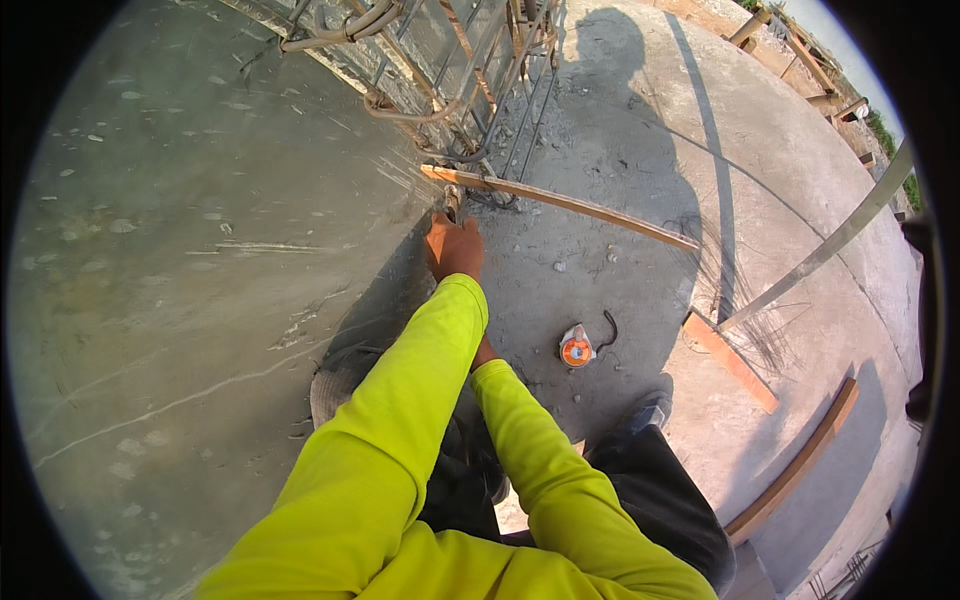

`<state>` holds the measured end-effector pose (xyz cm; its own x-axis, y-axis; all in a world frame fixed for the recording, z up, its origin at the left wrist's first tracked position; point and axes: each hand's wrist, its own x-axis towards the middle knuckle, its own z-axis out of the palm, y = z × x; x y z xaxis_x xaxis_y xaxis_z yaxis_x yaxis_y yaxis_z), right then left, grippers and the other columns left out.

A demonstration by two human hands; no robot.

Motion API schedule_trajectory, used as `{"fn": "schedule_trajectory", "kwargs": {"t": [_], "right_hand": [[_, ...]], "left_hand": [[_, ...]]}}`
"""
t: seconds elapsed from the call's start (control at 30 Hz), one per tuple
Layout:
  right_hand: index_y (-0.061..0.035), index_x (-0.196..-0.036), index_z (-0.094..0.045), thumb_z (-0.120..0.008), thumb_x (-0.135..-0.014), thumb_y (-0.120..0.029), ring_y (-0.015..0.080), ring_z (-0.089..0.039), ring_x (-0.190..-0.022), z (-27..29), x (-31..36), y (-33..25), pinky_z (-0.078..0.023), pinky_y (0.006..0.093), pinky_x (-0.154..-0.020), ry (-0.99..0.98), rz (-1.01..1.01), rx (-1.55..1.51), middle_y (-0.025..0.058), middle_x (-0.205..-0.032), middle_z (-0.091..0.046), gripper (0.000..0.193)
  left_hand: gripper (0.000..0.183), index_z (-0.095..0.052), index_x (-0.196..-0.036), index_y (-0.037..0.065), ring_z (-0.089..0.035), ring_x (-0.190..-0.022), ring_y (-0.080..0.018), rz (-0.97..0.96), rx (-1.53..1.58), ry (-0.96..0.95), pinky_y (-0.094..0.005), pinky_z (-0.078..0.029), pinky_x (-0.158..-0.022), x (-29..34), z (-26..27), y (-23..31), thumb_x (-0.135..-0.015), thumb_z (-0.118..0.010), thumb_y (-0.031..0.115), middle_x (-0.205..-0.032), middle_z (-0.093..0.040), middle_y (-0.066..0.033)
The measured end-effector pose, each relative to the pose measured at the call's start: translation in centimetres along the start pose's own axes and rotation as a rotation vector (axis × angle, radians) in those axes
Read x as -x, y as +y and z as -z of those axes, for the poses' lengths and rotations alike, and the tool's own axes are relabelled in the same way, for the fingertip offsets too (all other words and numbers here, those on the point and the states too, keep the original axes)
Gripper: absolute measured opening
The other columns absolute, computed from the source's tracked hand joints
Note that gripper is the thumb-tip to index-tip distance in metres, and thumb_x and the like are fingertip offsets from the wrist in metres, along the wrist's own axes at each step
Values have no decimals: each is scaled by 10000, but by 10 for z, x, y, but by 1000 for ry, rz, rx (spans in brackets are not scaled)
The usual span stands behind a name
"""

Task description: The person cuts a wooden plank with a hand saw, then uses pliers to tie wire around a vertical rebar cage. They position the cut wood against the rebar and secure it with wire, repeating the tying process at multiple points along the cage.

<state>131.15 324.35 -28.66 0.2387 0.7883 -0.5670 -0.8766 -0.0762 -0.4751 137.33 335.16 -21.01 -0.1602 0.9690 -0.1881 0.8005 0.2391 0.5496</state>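
My left hand [454,248] reaches ahead, closed, to the foot of the steel rebar cage [475,95]. Its fingers are around a short, brownish thing [453,203] whose kind I cannot make out. Just beyond lies the end of a thin wooden strip [580,206], which runs off to the right from the cage's base. My right hand [484,352] is mostly hidden behind the left forearm, so its fingers do not show. To its right on the concrete sits a small round orange-and-white tape measure [575,348] with a black wrist strap.
A wet-looking grey concrete surface [200,250] fills the left side. On the right lie a short wooden piece [732,361], a curved-looking board [795,465] and a long flat strip [825,245] slanting upward. My shoe [648,410] rests on the slab. Timber pieces [812,65] line the far edge.
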Motion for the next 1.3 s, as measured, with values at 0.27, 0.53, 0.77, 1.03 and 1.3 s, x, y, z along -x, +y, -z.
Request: {"fn": "schedule_trajectory", "kwargs": {"t": [0.27,0.53,0.77,1.03,1.3], "right_hand": [[2,-1139,-329,-766,-852,-325,439,-656,-975,-41,12,-35,-491,478,-860,40,232,831,320,-1106,-612,617],[-23,-1128,-617,-768,-862,-174,158,-685,-718,-6,12,-67,-611,334,-643,-303,-214,69,60,-922,-695,341],[15,-1021,-674,-744,-873,-140,154,-656,-728,-6,-6,-16,-526,335,-663,-86,232,468,82,-859,-719,226],[37,-1133,-616,-755,-870,-232,186,-646,-830,7,-13,-19,-518,351,-748,-214,29,285,108,-971,-703,402],[40,-1069,-568,-797,-830,-276,279,-662,-717,-7,5,-51,-533,425,-710,221,286,1233,90,-842,-679,458]], "left_hand": [[126,-627,-820,62,-516,-526,-128,187,413,-663,-336,-480,-522,-42,29,-19,-880,-702,145,-603,-551,-17],[136,-659,-869,89,-592,-633,-141,340,761,-1017,-346,-563,-648,-59,37,-34,-890,-730,203,-722,-603,-22],[337,-613,-1084,35,-711,-979,-334,105,1,-71,-459,-571,-859,-11,20,2,-837,-765,207,-999,-721,-162],[290,-572,-1123,19,-723,-900,-346,-33,-52,-239,-453,-554,-820,-32,7,-13,-873,-679,119,-989,-719,-208],[258,-667,-869,20,-651,-633,-175,59,251,-202,-325,-552,-609,-35,-18,-32,-847,-761,259,-722,-658,-81]]}}
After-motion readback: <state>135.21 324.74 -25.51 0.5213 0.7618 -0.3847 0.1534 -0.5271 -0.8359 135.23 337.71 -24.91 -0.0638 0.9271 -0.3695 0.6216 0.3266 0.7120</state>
